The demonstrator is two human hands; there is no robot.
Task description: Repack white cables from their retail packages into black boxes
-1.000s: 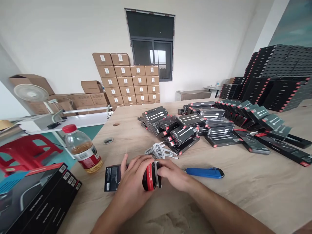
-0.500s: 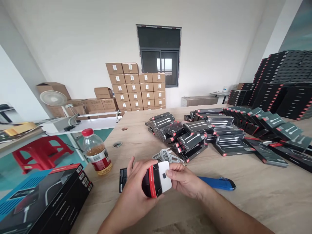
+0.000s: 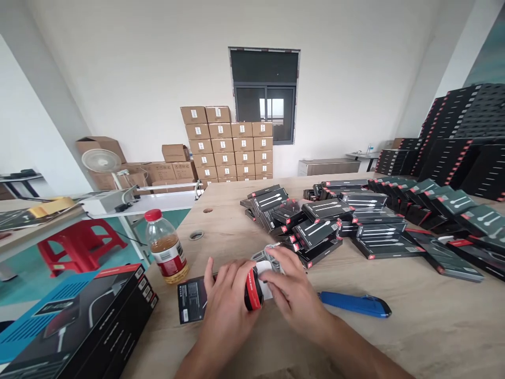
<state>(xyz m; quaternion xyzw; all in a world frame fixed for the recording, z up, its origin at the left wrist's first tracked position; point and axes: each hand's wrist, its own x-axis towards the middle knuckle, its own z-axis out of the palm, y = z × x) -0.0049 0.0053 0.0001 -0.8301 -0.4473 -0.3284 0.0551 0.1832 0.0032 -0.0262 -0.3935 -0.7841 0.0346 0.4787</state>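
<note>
My left hand (image 3: 229,300) is wrapped round a small black box with a red band (image 3: 253,289), its open end facing right. A white insert (image 3: 265,284) sticks out of that end. The fingers of my right hand (image 3: 294,289) are closed at the insert; whether they grip it or something small on it is hard to see. Just behind my hands lies a coiled grey cable (image 3: 272,256). A flat black package (image 3: 192,300) is on the table, partly hidden by my left hand. To the right rests a blue cutter knife (image 3: 355,303).
A bottle with a red cap (image 3: 166,250) stands left of my hands. Large black boxes (image 3: 98,326) are at the front left. Many small black boxes (image 3: 315,231) are heaped behind, and more are stacked at the right. A red stool (image 3: 81,245) stands beyond the table's left edge.
My right hand has shifted from the insert's right edge to over its face, with the fingers now bent. The view has moved slightly, and more of the flat black package shows.
</note>
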